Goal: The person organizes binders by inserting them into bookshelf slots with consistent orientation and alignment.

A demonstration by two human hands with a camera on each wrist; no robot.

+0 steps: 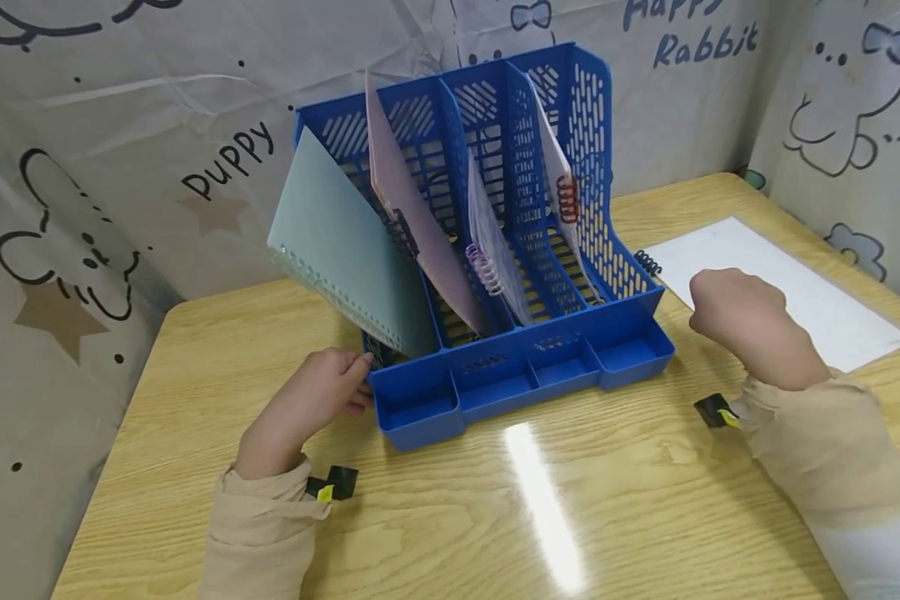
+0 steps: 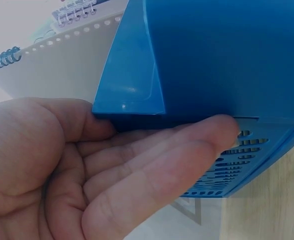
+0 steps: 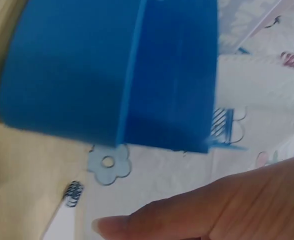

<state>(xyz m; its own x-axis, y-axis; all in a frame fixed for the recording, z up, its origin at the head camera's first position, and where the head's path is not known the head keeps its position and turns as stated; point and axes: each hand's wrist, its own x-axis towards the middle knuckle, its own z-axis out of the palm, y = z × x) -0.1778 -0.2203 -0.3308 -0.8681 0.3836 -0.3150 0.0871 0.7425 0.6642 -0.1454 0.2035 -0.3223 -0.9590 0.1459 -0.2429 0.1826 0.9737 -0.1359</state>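
A blue file organizer (image 1: 495, 367) stands on the table, with a low divided tray along its front. My left hand (image 1: 311, 404) grips its front left corner, thumb at the wall's edge; in the left wrist view the fingers (image 2: 152, 175) stretch along the blue plastic. Pale green (image 1: 345, 242), mauve (image 1: 412, 200), purple-ringed (image 1: 491, 233) and red-ringed (image 1: 558, 175) notebooks lean in its compartments. To the right, my right hand (image 1: 750, 321) hovers apart from the organizer with nothing in it, its fingers loosely curled. The right wrist view shows its thumb (image 3: 172, 215) extended.
A white notebook (image 1: 772, 292) with black rings (image 1: 648, 263) lies flat on the wooden table (image 1: 607, 500), right of the organizer and partly behind my right hand. Printed cloth (image 1: 217, 108) hangs behind and beside the table.
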